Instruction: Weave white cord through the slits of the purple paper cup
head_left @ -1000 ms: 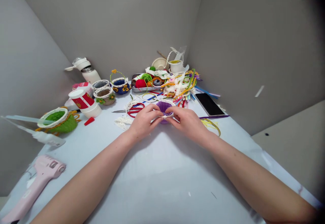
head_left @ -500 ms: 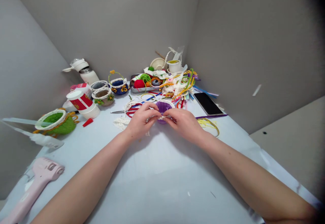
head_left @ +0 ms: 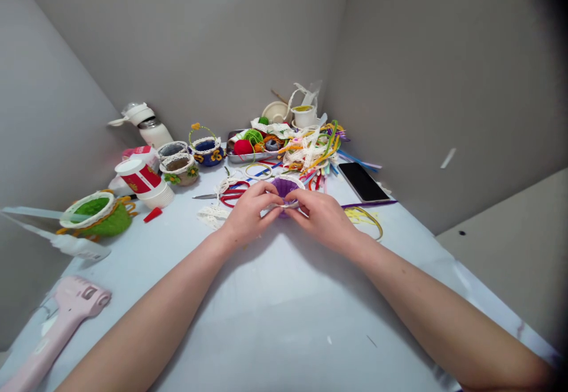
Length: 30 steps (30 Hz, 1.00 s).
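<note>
Between my hands stands a small purple cup (head_left: 284, 187) with a white lacy edging round its rim. My left hand (head_left: 251, 209) is closed, thumb and fingertips pinching a narrow white lace trim (head_left: 290, 205) at the cup's near side. From the other side my right hand (head_left: 327, 214) pinches the same trim, its fingertips close to the left ones. Fingers cover parts of the cup and trim. Just left of my left hand lie red-handled scissors (head_left: 232, 193) and a loose piece of white lace (head_left: 212, 215).
A pink glue gun (head_left: 77, 303), a green basket (head_left: 106, 217), paper cups (head_left: 144, 182) and decorated pots (head_left: 178, 170) line the left. Behind are a tray of yarn (head_left: 235, 156) and a heap of ribbons (head_left: 317, 149). A phone (head_left: 364, 182) lies at right.
Both hands stay at the cup's near side. My fingertips have shifted slightly, and more of the white trim shows between them.
</note>
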### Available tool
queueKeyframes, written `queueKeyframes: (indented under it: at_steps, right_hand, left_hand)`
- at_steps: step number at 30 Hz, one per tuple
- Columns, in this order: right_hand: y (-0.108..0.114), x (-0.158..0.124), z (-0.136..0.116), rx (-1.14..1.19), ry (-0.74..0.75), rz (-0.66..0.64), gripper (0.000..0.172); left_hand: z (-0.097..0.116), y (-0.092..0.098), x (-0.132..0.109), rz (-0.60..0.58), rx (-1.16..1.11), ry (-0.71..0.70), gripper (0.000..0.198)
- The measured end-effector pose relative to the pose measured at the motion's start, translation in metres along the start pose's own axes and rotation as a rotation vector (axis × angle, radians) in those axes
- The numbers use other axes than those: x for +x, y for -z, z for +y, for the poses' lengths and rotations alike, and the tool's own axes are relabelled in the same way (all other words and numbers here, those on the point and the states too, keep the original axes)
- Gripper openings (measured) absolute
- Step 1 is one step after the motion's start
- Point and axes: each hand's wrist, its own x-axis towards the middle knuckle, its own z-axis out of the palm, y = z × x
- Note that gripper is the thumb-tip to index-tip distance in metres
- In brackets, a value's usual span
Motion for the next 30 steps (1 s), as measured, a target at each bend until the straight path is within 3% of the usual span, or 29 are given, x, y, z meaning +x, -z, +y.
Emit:
queueKeyframes:
  at_steps: [10, 16, 21, 26, 30]
  right_hand:
    - [0.0, 0.002, 0.001, 0.022, 0.0, -0.026, 0.013]
    - [0.026, 0.004, -0.003, 0.096, -0.055, -0.054, 0.027]
    - [0.043, 0.014, 0.005, 0.078, 0.099, -0.053, 0.022]
    - [0.042, 0.02, 0.012, 0.048, 0.18, -0.048, 0.026]
    - [0.034, 0.018, 0.017, 0.111, 0.115, 0.016, 0.023]
  left_hand:
    - [0.002, -0.005, -0.003, 0.031, -0.034, 0.054, 0.011]
    - [0.004, -0.005, -0.002, 0.025, -0.059, 0.108, 0.008]
    - [0.006, -0.006, 0.0, 0.024, -0.089, 0.125, 0.009]
    - [0.007, -0.008, -0.002, 0.042, -0.09, 0.14, 0.01]
    - [0.005, -0.009, -0.004, 0.06, -0.107, 0.139, 0.012]
